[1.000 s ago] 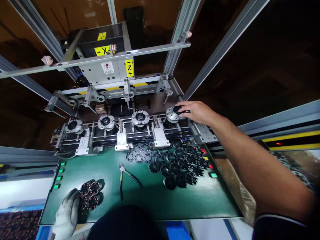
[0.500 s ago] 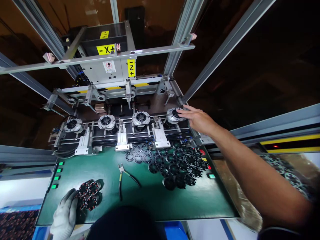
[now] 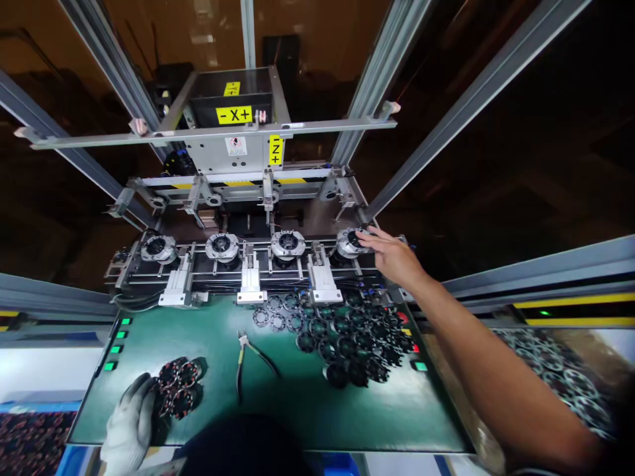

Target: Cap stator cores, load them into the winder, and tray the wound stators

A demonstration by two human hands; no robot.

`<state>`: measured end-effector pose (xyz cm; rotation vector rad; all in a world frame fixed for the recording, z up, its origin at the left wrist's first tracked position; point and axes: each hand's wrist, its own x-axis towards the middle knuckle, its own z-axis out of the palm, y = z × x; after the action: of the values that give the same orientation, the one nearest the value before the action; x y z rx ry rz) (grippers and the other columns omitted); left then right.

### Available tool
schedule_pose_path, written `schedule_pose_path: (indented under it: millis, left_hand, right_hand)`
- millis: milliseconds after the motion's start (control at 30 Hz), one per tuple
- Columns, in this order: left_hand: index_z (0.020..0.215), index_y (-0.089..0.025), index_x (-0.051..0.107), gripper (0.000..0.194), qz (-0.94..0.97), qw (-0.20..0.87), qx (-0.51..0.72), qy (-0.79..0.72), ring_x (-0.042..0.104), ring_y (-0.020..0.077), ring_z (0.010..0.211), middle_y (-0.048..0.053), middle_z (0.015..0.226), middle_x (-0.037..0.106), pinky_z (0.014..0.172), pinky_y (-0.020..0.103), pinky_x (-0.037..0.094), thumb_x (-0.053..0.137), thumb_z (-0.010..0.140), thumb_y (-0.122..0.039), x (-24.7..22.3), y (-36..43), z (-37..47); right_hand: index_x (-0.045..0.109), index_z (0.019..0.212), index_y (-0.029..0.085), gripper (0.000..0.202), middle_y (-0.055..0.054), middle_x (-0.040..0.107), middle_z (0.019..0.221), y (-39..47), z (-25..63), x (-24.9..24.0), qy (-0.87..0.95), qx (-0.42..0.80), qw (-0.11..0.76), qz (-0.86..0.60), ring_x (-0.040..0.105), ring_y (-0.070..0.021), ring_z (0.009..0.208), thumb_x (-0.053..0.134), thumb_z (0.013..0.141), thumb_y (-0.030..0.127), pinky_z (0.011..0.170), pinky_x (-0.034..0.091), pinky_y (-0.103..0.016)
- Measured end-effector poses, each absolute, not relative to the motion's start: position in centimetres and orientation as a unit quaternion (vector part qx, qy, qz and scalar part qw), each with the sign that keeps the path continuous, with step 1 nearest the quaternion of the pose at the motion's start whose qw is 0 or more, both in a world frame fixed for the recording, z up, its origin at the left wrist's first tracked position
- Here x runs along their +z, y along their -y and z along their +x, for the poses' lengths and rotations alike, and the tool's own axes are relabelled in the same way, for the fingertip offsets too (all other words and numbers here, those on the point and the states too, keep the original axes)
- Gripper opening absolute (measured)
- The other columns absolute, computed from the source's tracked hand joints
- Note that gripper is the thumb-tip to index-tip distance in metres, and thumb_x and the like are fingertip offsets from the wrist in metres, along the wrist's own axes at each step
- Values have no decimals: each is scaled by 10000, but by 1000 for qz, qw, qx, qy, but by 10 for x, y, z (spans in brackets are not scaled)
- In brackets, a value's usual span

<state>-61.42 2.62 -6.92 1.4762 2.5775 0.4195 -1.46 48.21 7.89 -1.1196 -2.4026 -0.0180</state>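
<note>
My right hand (image 3: 394, 260), bare, reaches to the rightmost round metal holder (image 3: 348, 244). Its fingers are stretched out and apart, with the tips at the holder's dark centre; what lies under them is partly hidden. My left hand (image 3: 129, 416) wears a pale glove and rests at the table's front left corner. Its fingers lie extended beside a small cluster of wire-wound stator rings (image 3: 181, 400), whose windings are reddish. The fingertips are at the cluster's left edge, and I see nothing held. Three similar holders, including one at mid-rail (image 3: 288, 244), carry dark ring cores.
Cutting pliers (image 3: 243, 340) lie with handles apart on the green table (image 3: 218, 423). Many dark rings (image 3: 347, 344) are heaped at the right. Metal clamp blocks (image 3: 251, 281) stand before the holders. Trays of parts flank the table; a metal bar (image 3: 223, 134) crosses above.
The view has shifted, moving the machine slightly right and down in the picture. Both hands keep nearly the same places, and the light on the right has turned from red to green.
</note>
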Motion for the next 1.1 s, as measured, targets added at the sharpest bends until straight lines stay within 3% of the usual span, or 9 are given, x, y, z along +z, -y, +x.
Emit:
schedule_pose_path:
  millis: [100, 167, 300, 433, 633, 767, 867, 1000, 1100]
  left_hand:
    - [1119, -295, 723, 434, 501, 72, 150, -849, 654, 301, 1205, 53, 1314, 689, 1024, 486, 559, 388, 906, -469, -72, -27, -612]
    - [1129, -269, 733, 426, 510, 71, 157, -843, 653, 299, 1208, 73, 1321, 685, 1003, 480, 572, 407, 915, -441, -71, -28, -608]
    - [1159, -181, 734, 462, 516, 45, 165, -839, 651, 322, 1201, 147, 1312, 680, 985, 497, 571, 390, 961, -418, -59, -33, -597]
    - [1178, -165, 719, 451, 529, 36, 172, -830, 633, 310, 1214, 160, 1324, 662, 1011, 480, 552, 389, 989, -408, -49, -35, -586]
    - [1223, -153, 680, 396, 507, 61, 205, -835, 566, 299, 1287, 161, 1381, 611, 1089, 488, 484, 412, 1020, -362, -48, -34, -576]
    - [1242, -169, 653, 362, 515, 55, 228, -825, 552, 291, 1291, 154, 1375, 609, 1089, 506, 476, 435, 1020, -354, -49, -35, -573]
    - [1242, -172, 638, 338, 510, 44, 233, -827, 555, 284, 1276, 144, 1364, 614, 1081, 503, 479, 448, 1020, -341, -48, -35, -570]
    - [1251, -173, 619, 334, 510, 26, 237, -827, 553, 293, 1267, 138, 1364, 615, 1053, 503, 492, 470, 1016, -358, -46, -34, -565]
    - [1247, -179, 613, 330, 506, 15, 236, -830, 560, 301, 1249, 131, 1360, 618, 1021, 501, 503, 487, 1012, -373, -46, -35, -563]
  right_hand:
    - [761, 1006, 117, 442, -98, 719, 1198, -479, -32, 92, 875, -33, 253, -411, 617, -308, 1259, 419, 762, -21, 1017, 563, -526]
    - [733, 1120, 100, 460, -122, 672, 1293, -475, -60, 100, 879, -47, 256, -399, 553, -330, 1332, 434, 788, -8, 1040, 523, -565]
    - [636, 1327, 124, 609, -69, 557, 1459, -466, -133, 102, 922, -31, 213, -323, 413, -264, 1456, 429, 779, -42, 1117, 457, -479]
    - [668, 1276, 127, 625, -76, 576, 1437, -465, -168, 90, 943, -20, 172, -283, 437, -278, 1438, 427, 730, -56, 1092, 460, -480]
    - [711, 1177, 90, 516, -134, 654, 1322, -466, -191, 106, 945, -48, 165, -277, 511, -369, 1361, 446, 748, -20, 1023, 481, -564]
    - [642, 1325, 106, 547, -115, 556, 1453, -457, -265, 116, 959, -57, 157, -230, 407, -309, 1455, 447, 826, -4, 1123, 419, -515]
    - [625, 1349, 97, 592, -105, 517, 1491, -454, -316, 108, 971, -52, 137, -190, 400, -294, 1461, 443, 798, -21, 1130, 424, -483]
    - [704, 1197, 66, 556, -138, 612, 1380, -460, -341, 104, 976, -48, 121, -173, 523, -354, 1351, 451, 711, -28, 1012, 499, -522]
    - [727, 1129, 64, 466, -161, 661, 1303, -464, -361, 117, 977, -51, 123, -168, 547, -388, 1312, 471, 744, 8, 998, 487, -563]
